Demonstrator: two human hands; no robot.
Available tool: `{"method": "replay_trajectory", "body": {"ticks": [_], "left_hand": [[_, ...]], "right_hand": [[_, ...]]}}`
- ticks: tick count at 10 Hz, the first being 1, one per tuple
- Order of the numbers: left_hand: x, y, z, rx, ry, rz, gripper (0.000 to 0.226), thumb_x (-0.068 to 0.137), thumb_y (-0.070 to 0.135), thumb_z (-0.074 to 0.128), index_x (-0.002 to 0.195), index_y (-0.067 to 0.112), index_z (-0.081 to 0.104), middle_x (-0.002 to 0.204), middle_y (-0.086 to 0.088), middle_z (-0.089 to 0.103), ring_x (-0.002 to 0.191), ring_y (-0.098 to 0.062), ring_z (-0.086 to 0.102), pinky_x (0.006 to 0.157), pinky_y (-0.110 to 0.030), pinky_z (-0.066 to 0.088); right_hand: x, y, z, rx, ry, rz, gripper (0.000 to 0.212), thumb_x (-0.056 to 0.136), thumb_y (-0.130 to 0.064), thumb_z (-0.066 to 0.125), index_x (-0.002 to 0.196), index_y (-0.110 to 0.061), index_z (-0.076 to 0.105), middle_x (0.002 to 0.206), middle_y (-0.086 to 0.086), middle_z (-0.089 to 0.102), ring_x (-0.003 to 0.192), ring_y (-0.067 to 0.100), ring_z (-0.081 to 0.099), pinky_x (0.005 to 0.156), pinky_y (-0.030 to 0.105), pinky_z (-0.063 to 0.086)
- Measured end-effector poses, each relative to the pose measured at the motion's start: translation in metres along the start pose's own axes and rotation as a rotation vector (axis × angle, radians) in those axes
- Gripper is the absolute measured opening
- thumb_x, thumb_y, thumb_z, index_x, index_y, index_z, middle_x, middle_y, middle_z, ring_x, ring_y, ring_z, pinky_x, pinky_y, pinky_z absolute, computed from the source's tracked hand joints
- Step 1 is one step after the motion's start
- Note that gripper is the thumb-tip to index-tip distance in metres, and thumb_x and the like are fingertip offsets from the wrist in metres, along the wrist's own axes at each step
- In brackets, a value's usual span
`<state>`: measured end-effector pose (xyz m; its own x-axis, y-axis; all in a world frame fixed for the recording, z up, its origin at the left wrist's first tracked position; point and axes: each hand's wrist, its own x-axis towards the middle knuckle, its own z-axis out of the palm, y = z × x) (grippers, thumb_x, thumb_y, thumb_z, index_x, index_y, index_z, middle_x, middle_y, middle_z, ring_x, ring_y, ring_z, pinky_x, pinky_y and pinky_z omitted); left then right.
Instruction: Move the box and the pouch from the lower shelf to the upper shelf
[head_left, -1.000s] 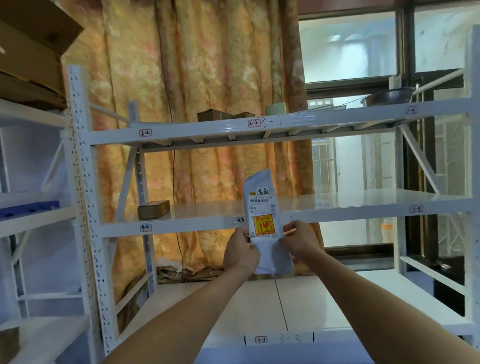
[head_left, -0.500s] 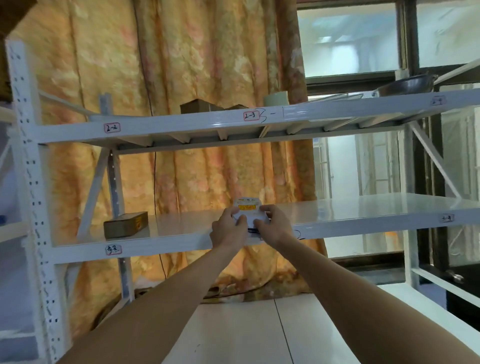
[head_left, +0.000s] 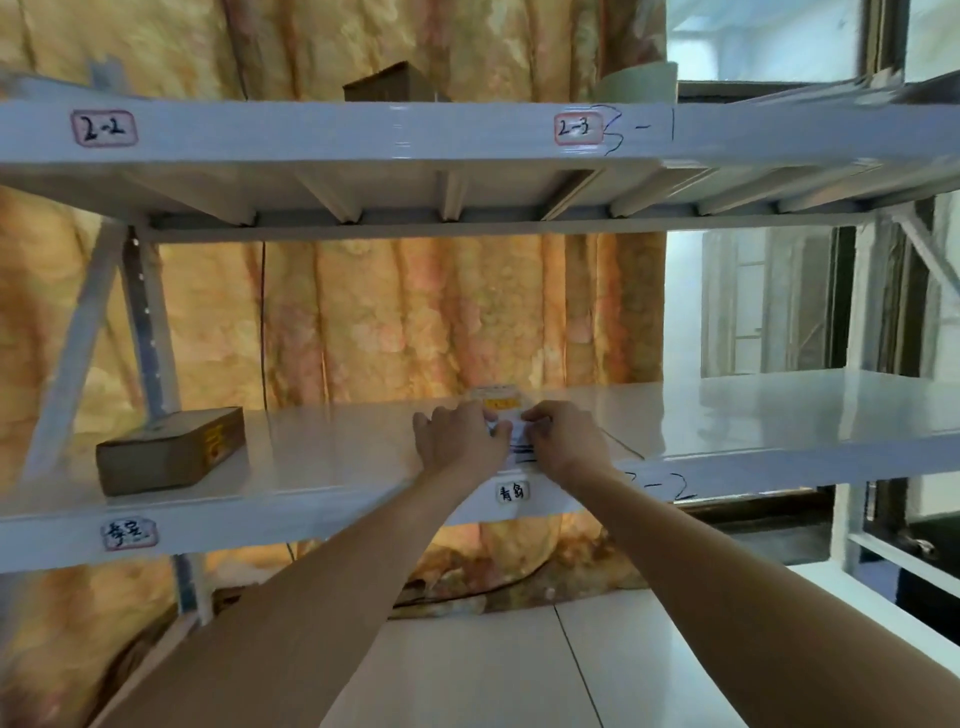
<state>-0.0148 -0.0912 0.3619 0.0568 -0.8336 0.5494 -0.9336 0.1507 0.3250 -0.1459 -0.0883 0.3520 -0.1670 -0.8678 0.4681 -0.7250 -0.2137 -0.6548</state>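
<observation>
A white pouch (head_left: 500, 410) with a yellow label lies flat on the middle shelf (head_left: 332, 457), near its front edge. My left hand (head_left: 457, 441) and my right hand (head_left: 563, 439) both grip the pouch's near end, one on each side, and hide most of it. A brown cardboard box (head_left: 171, 449) with yellow print sits on the same shelf, far to the left of my hands. Below is a lower white shelf (head_left: 509, 670).
The top shelf (head_left: 363, 130) carries a dark box (head_left: 395, 83) and a pale green object (head_left: 641, 78). A slanted brace (head_left: 72, 353) and a perforated post stand at the left. An orange curtain hangs behind; a window is at the right.
The pouch, held upright in front of the middle shelf a second ago, now lies flat on that shelf under both hands. The view has moved closer and upward.
</observation>
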Motion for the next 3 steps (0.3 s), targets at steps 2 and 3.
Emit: {"method": "replay_trajectory", "body": {"ticks": [2,3], "left_hand": [[-0.017,0.014,-0.013,0.068,-0.089,-0.047,0.044,0.101,0.044,0.029,0.135,0.028,0.052,0.147,-0.006,0.046,0.134,-0.031,0.033,0.108,-0.047,0.023],[-0.058,0.032,-0.022,-0.04,0.104,0.047,0.046,0.1,0.036,0.033,0.146,0.033,0.038,0.156,-0.001,0.032,0.137,-0.028,0.027,0.109,-0.045,0.024]], "right_hand": [[-0.018,-0.005,-0.019,-0.075,-0.063,-0.081,0.043,0.098,-0.03,0.047,0.14,-0.026,0.055,0.148,0.009,0.053,0.138,0.031,0.043,0.109,0.042,0.042],[-0.037,-0.011,-0.051,0.24,0.172,-0.17,0.04,0.098,-0.028,0.051,0.137,-0.025,0.058,0.146,0.0,0.056,0.139,0.024,0.044,0.111,0.041,0.04]]}}
